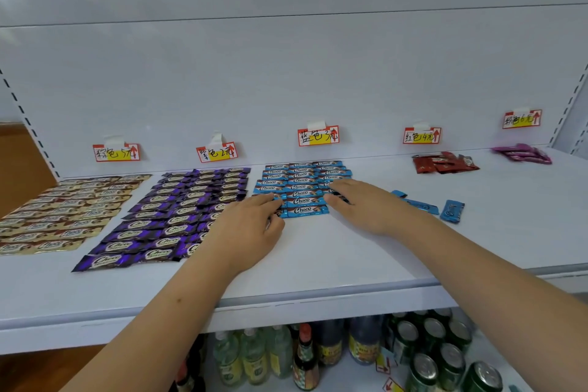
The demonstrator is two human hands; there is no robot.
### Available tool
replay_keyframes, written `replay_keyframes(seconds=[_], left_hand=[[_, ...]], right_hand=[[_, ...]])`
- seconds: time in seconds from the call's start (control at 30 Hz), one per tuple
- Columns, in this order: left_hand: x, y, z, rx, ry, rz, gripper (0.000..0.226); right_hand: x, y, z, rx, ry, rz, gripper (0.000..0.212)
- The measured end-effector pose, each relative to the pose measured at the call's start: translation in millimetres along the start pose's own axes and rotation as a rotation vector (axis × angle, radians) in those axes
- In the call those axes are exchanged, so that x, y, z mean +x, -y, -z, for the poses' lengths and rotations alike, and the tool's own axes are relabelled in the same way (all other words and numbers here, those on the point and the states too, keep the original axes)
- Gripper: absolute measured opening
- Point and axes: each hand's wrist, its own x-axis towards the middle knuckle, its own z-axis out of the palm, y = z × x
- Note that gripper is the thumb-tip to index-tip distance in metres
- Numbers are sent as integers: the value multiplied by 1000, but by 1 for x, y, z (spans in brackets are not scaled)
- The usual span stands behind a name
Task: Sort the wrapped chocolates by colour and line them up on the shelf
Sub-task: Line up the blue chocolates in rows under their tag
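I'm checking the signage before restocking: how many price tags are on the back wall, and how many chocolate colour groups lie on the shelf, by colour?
Price tags: 5
Gold group: 1
Purple group: 1
Blue group: 1, plus loose blue pieces to its right
Red group: 1
Pink group: 1
Total: 5 tags, 5 colour groups.

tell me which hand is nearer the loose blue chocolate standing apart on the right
Right. The right hand lies on the blue rows' right edge, just left of the loose blue chocolate. The left hand rests at the rows' left edge, farther away.
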Motion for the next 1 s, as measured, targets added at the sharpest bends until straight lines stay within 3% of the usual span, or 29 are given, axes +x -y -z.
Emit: replay_keyframes(seconds=[0.1, 0.23, 0.47, 0.63, 0.77, 0.93, 1.0], left_hand=[[0, 1, -1, -7, -7, -4, 48], [-1, 0, 1, -17, -6, -8, 65], [12, 6, 6, -9, -54, 26, 63], [44, 11, -5, 52, 82, 102, 48], [49, 13, -17, 49, 100, 112, 39], [50, 10, -19, 122, 57, 84, 41], [53, 10, -17, 156, 55, 84, 53]], right_hand=[[-1, -5, -5, 17, -15, 9, 50], [-3, -4, -5, 15, -26, 38, 54], [-5, -4, -9, -52, -117, 71, 63], [-9, -1, -8, -87, -164, 89, 59], [-9, -2, -9, -60, -143, 75, 58], [-7, -3, -10, -53, -122, 55, 60], [-7, -4, -10, -47, -126, 59, 60]])
